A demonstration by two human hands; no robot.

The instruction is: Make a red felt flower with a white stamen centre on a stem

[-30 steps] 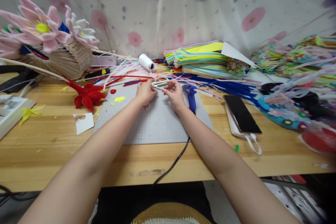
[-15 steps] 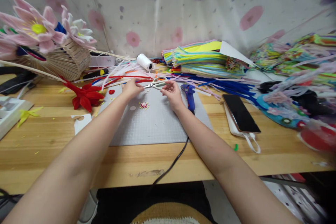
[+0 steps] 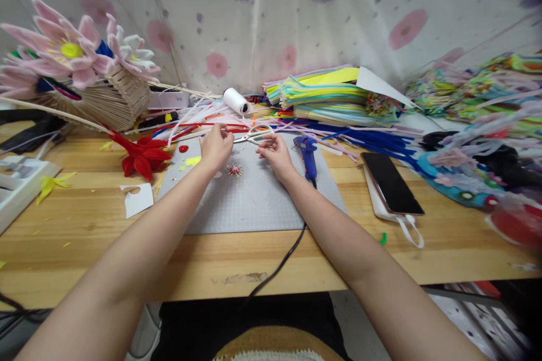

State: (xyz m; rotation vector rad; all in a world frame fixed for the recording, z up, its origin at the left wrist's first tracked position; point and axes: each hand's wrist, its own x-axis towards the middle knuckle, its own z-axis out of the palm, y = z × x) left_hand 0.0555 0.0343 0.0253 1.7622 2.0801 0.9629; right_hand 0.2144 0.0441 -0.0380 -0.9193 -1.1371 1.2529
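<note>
My left hand (image 3: 217, 146) is above the grey cutting mat, fingers curled together at the left end of the scissors (image 3: 255, 135). My right hand (image 3: 276, 155) is below the pale scissor handles, its thumb and fingertips pinched together. Whatever lies between the fingertips is too small to make out. A thin white strand seems to show between the hands. Below them a small red, white and yellow spiky piece (image 3: 235, 170) rests on the cutting mat (image 3: 245, 211). Yellow scraps (image 3: 193, 161) and a red disc (image 3: 183, 148) lie left of my left hand.
A blue glue gun (image 3: 308, 155) lies right of my right hand, its black cord crossing the table edge. Behind are a white thread spool (image 3: 236, 101) and pipe-cleaner bundles (image 3: 322, 90). A red flower (image 3: 144, 156) lies left, a phone (image 3: 392, 183) right.
My left hand has turned, its back now more upward and its fingers more curled. Yellow scraps beside it have come into view. My right hand has barely shifted; the scissors stay in place.
</note>
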